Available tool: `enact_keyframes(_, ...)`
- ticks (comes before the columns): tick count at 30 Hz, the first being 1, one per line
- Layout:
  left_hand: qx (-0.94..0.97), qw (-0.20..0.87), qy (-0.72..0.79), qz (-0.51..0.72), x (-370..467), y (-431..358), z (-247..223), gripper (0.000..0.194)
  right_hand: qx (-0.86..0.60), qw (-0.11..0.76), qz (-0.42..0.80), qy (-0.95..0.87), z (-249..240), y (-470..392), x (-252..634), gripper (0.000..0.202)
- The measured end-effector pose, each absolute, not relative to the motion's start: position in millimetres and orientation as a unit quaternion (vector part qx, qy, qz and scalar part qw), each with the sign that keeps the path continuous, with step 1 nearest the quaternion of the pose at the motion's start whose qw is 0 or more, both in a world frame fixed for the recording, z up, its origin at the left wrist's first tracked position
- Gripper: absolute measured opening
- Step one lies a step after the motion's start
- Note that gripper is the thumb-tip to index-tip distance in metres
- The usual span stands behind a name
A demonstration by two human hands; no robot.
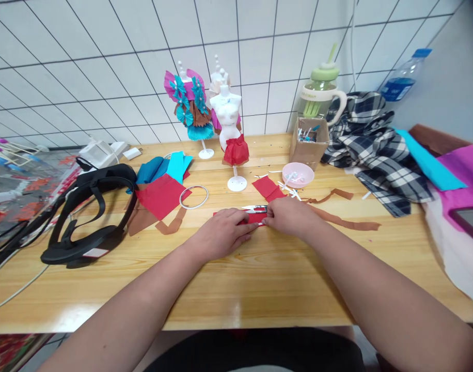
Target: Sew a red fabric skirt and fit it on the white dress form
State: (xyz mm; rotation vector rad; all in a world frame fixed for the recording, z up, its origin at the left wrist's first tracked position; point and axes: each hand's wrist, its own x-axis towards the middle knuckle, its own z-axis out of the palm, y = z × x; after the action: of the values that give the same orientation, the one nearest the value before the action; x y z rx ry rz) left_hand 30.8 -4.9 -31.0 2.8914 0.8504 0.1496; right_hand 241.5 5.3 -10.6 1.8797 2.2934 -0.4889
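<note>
A piece of red crepe paper (255,217) lies on the table under the fingers of both hands. My left hand (224,233) presses on its left part, thumb and fingers close together against the paper. Opposite it, my right hand (288,217) pinches the paper's right end, the fingertips curled down to the table. Along the far edge of the paper rests a small white pointed tube (254,209) with dark print, its right end touching my right hand. Just beyond stands a white mannequin (225,111) wearing a short red paper skirt (236,150).
Behind stands a mannequin in a colourful paper dress (193,103). A pink bowl (306,174), cardboard box (306,151) and brown paper strips (348,223) are at right. Red paper (161,195), a silver ring (193,206) and a black headset (87,243) lie left.
</note>
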Motion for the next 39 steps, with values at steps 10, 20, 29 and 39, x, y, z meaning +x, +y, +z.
enact_keyframes(10,0.955,0.07,0.282,0.06,28,-5,-28,0.034,0.655,0.048,-0.185,0.731,-5,13,260,0.02)
enact_keyframes(20,0.911,0.079,0.339,0.22,1,8,-21,0.025,0.526,-0.086,-0.102,0.84,-17,3,240,0.022)
enact_keyframes(29,0.943,0.114,0.299,0.095,22,2,-27,0.034,0.554,-0.028,-0.108,0.825,-19,14,256,0.016)
enact_keyframes(39,0.827,0.199,0.469,0.238,1,5,-12,0.026,0.558,-0.298,-0.207,0.746,-6,7,246,0.028)
